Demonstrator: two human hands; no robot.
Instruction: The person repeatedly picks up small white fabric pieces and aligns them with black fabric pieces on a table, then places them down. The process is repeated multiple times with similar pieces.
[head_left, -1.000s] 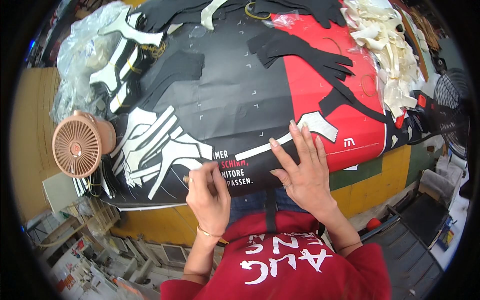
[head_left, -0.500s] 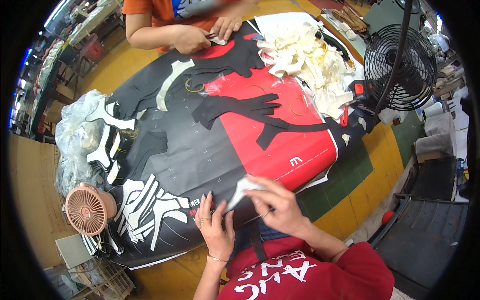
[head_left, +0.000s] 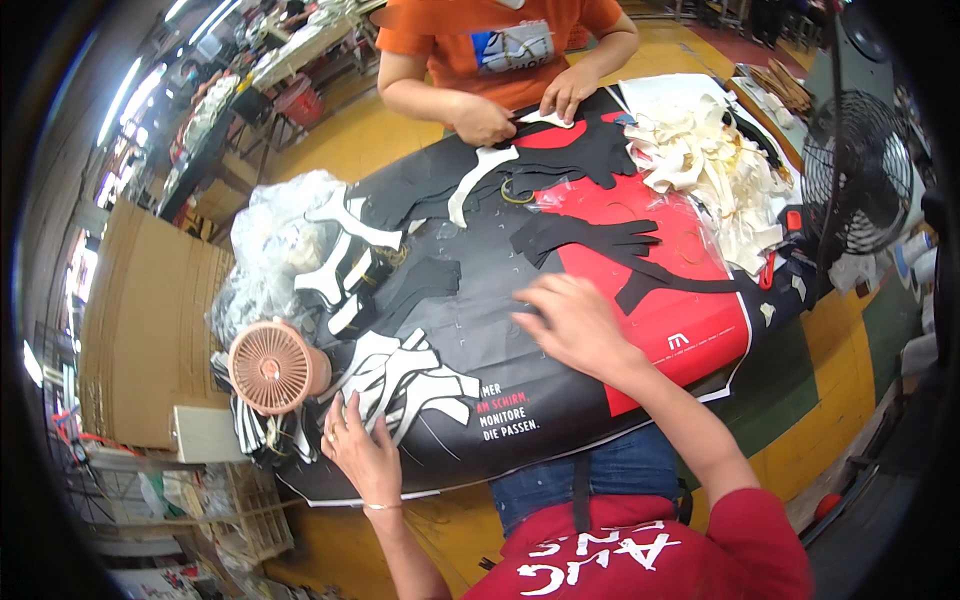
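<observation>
My left hand [head_left: 362, 455] rests with fingers apart at the near edge of a pile of white curved cut-out pieces [head_left: 440, 385], and nothing shows in its grasp. My right hand [head_left: 577, 322] hovers over the middle of the black and red sheet [head_left: 520, 350], fingers loosely bent and apart, with nothing visible in them. Just beyond it lie black cut-out pieces [head_left: 565, 238] with long strips. Another black piece [head_left: 425, 285] lies left of centre, close to the white pile. A single white curved piece [head_left: 475, 182] lies farther back.
Across the table a person in orange works on a white piece [head_left: 545, 118]. A heap of cream scraps [head_left: 710, 165] lies back right, before a black fan [head_left: 858, 165]. A small pink fan [head_left: 278, 367] and clear plastic bags [head_left: 270, 235] stand along the left edge.
My left hand has moved left to the white pile. My right hand has moved forward over the sheet, and the white piece it held is out of it. The view has shifted.
</observation>
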